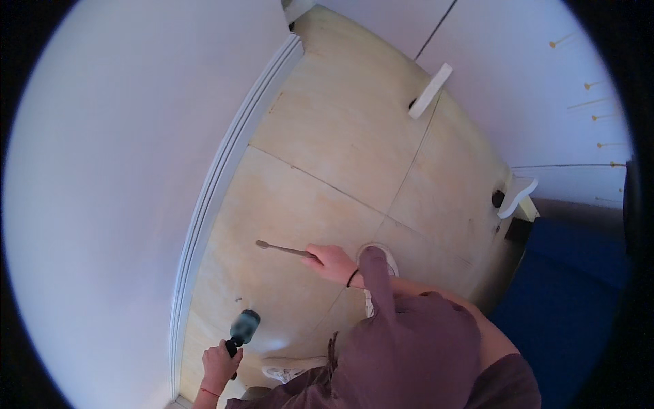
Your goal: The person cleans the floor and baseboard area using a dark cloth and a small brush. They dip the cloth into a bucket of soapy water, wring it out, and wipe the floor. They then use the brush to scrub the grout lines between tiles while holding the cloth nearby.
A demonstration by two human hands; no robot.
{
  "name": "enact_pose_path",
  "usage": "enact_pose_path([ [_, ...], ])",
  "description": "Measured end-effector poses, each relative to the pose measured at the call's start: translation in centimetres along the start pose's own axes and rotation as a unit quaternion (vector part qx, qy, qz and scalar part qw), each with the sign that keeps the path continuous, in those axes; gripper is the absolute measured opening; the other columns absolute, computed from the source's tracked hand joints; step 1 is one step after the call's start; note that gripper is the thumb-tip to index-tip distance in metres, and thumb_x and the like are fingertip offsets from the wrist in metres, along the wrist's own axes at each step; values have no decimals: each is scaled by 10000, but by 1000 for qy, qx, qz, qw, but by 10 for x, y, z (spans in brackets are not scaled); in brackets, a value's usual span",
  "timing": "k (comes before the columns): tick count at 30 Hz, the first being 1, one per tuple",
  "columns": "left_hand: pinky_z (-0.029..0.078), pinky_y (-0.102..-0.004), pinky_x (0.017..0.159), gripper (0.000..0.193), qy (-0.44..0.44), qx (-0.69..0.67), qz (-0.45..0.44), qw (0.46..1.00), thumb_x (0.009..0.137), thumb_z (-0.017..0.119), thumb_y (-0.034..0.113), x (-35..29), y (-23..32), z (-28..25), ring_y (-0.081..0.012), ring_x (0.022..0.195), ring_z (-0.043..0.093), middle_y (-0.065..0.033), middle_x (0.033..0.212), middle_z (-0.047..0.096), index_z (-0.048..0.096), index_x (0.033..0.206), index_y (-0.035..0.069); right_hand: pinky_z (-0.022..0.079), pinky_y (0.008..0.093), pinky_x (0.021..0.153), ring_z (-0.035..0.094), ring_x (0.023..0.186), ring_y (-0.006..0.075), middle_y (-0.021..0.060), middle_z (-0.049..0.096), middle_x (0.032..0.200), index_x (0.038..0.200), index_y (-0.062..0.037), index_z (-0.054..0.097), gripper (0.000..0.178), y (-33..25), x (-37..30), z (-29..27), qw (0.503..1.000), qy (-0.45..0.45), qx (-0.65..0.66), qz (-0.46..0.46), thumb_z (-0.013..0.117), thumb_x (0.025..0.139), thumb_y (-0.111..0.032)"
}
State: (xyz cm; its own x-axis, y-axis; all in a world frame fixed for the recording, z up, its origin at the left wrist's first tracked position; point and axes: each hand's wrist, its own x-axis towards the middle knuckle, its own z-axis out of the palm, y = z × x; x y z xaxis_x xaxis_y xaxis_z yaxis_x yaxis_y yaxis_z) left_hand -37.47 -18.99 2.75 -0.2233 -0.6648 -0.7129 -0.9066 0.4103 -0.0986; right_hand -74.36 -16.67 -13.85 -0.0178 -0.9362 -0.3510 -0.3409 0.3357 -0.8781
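Note:
My left hand [219, 365] is closed around the black handle of a tool with a rounded, dark blue-green head [245, 327]; its exact kind is hard to make out. It is held low near the left wall, with the head pointing up and to the right. In my right hand [330, 264] is a thin greyish toothbrush [285, 249], its small head pointing left over the floor tiles. My fingers wrap its right end. A dark band circles my right wrist, and a thin red one my left.
A white wall with a ridged baseboard [221, 160] runs along the left. Pale beige tiles [327, 136] cover the floor. White furniture legs [430, 91] stand at the upper right, beside a white panel [518, 95]. A blue surface [558, 300] lies at the right. My shoes are below.

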Motion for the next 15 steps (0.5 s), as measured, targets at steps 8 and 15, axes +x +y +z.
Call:
enact_pose_path([
  [8, 471, -400, 505, 260, 115, -148, 16, 982, 828, 713, 217, 22, 56, -69, -336, 551, 643, -183, 589, 614, 603, 764, -10, 470, 483, 737, 623, 859, 391, 178, 654, 878, 1004, -65, 592, 288, -19, 17, 18, 997, -67, 42, 6, 524, 956, -341],
  [15, 475, -399, 504, 286, 129, -236, 29, 963, 845, 692, 246, 92, 146, -122, -311, 519, 640, -159, 546, 599, 603, 769, -15, 464, 462, 693, 620, 778, 370, 191, 634, 821, 1134, -126, 630, 309, -30, 7, -11, 988, -4, 154, 28, 474, 986, -348],
])
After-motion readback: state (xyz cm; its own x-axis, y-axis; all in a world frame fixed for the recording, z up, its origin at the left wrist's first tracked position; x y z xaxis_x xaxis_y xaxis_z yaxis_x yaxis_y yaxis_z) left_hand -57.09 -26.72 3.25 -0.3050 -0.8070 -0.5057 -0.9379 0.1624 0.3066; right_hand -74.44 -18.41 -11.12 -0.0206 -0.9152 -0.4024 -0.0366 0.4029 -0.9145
